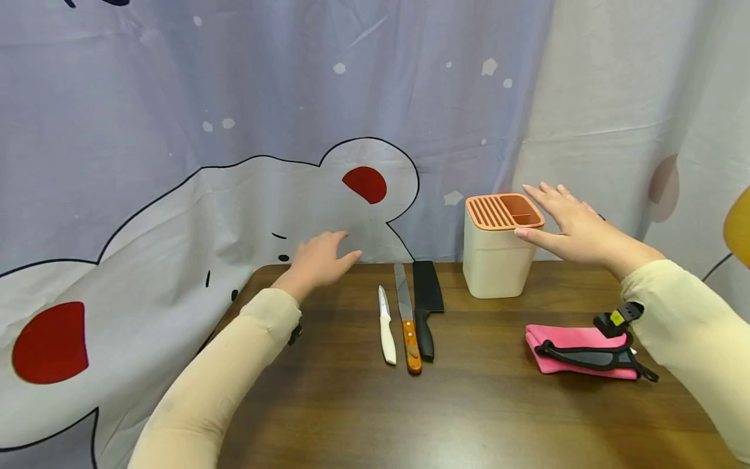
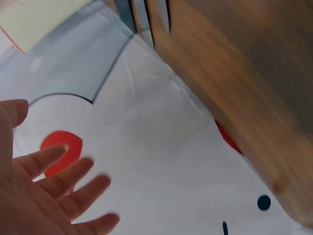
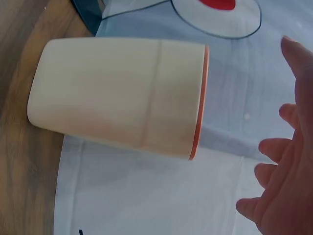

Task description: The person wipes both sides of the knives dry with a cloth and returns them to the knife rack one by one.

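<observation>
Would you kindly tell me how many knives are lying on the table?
3: the white-handled knife on the left, the wooden-handled knife in the middle, and the black cleaver on the right, nearest the cream holder.

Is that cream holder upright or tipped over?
Upright: the holder stands with its base on the table and its slotted orange top facing up.

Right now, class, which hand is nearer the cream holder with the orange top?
Right. The right hand hovers by the top of the cream holder, not touching; the left hand is farther off, left of the three knives.
</observation>
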Available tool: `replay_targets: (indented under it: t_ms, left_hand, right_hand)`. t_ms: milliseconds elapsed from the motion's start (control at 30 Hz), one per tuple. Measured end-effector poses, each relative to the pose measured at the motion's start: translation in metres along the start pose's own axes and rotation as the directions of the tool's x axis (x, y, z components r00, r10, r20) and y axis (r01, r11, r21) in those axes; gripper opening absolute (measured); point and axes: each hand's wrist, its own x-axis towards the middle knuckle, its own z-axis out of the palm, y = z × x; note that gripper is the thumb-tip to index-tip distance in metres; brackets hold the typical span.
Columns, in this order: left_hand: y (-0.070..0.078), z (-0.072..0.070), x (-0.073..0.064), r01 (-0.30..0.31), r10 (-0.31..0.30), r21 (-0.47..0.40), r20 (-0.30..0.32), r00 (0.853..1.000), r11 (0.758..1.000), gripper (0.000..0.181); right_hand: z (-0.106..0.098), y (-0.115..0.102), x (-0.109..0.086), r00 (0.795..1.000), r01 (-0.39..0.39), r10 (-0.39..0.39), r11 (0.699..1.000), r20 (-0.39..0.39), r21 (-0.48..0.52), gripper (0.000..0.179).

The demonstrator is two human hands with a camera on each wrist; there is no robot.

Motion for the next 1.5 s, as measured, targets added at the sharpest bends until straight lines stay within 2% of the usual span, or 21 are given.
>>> replay_targets:
  t_ms: [133,200,267,367,533,700,900,1033,1167,1333,1500]
  left_hand:
    - [0.008,0.004,-0.012,-0.024,0.024,-0.075,-0.006,1.000,0.997,0.050]
    - [0.011,0.008,-0.017,-0.033,0.035,-0.101,0.011,0.999,0.994,0.042]
    - [0.013,0.012,-0.024,-0.028,0.033,-0.124,0.045,0.998,0.992,0.038]
    - [0.016,0.023,-0.032,-0.011,0.033,-0.168,0.129,0.991,0.986,0.037]
    - [0.021,0.047,-0.042,0.005,0.052,-0.214,0.256,0.965,0.977,0.036]
    - [0.025,0.072,-0.049,0.023,0.070,-0.242,0.368,0.927,0.970,0.038]
    - [0.031,0.095,-0.052,0.071,0.054,-0.258,0.446,0.894,0.964,0.044]
    - [0.034,0.107,-0.050,0.125,0.017,-0.259,0.483,0.876,0.958,0.046]
    - [0.033,0.114,-0.047,0.164,-0.036,-0.221,0.489,0.872,0.962,0.045]
    - [0.035,0.118,-0.042,0.195,-0.085,-0.189,0.471,0.878,0.963,0.045]
    - [0.040,0.119,-0.037,0.245,-0.126,-0.213,0.455,0.882,0.946,0.040]
  right_hand:
    - [0.003,-0.007,-0.015,0.999,0.049,-0.049,0.999,0.019,0.022,0.092]
    - [0.009,-0.009,-0.024,0.998,0.062,-0.063,0.998,0.021,0.019,0.092]
    - [0.017,-0.009,-0.034,0.996,0.083,-0.083,0.997,0.014,0.002,0.089]
    - [0.034,-0.005,-0.049,0.994,0.105,-0.105,0.995,0.017,0.003,0.085]
    - [0.063,0.008,-0.070,0.992,0.087,-0.088,0.996,0.089,0.018,0.086]
    - [0.093,0.024,-0.086,0.979,0.049,-0.051,0.999,0.197,0.017,0.091]
    - [0.118,0.039,-0.103,0.953,0.000,0.002,1.000,0.305,-0.006,0.102]
    - [0.128,0.045,-0.110,0.942,-0.008,0.020,0.999,0.335,-0.036,0.099]
    - [0.136,0.045,-0.110,0.951,0.007,0.015,0.997,0.310,-0.072,0.093]
    - [0.139,0.046,-0.106,0.952,0.013,0.021,0.994,0.306,-0.107,0.080]
    - [0.139,0.048,-0.103,0.958,0.021,0.026,0.987,0.285,-0.160,0.068]
